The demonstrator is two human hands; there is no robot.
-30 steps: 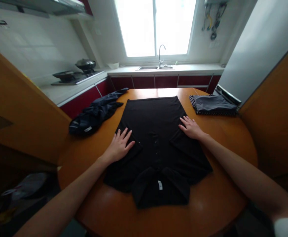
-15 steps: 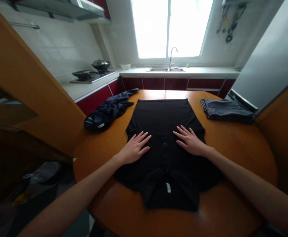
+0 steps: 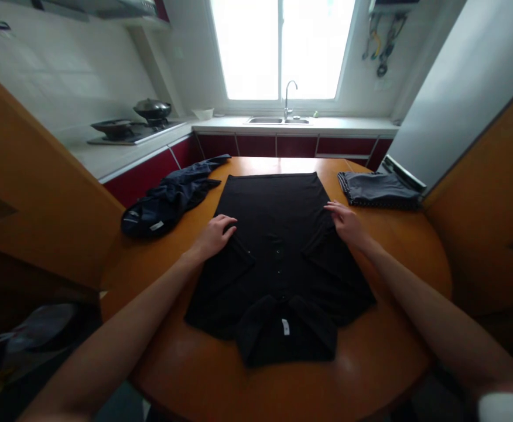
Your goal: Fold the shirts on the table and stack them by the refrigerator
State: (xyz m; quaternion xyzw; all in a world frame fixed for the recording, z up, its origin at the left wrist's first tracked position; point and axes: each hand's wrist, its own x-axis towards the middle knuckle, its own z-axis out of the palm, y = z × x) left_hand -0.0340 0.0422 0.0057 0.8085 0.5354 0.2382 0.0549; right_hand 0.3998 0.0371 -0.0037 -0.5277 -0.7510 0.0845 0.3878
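A black polo shirt (image 3: 278,217) lies flat, its collar (image 3: 256,337) and white neck label towards me and its hem at the far side. Both short sleeves are folded inward over the front, beside the small buttons. At the shirt's left edge, by the folded sleeve, my left hand (image 3: 215,237) rests with fingers curved and thumb apart. My right hand (image 3: 348,224) is at the opposite edge, fingers loosely bent and apart, their tips by the cloth. Neither hand visibly grips any fabric.
The shirt is on a round wooden table (image 3: 397,258). A crumpled dark blue garment (image 3: 173,196) lies at the table's left, and folded grey clothes (image 3: 379,190) are at the right. Beyond are a sink (image 3: 263,121), a stove with pans (image 3: 151,109) and a counter.
Both hands have moved from lying flat on the shirt's front out to its side edges and slightly farther away. The view has shifted to the right. The shirt stays spread out.
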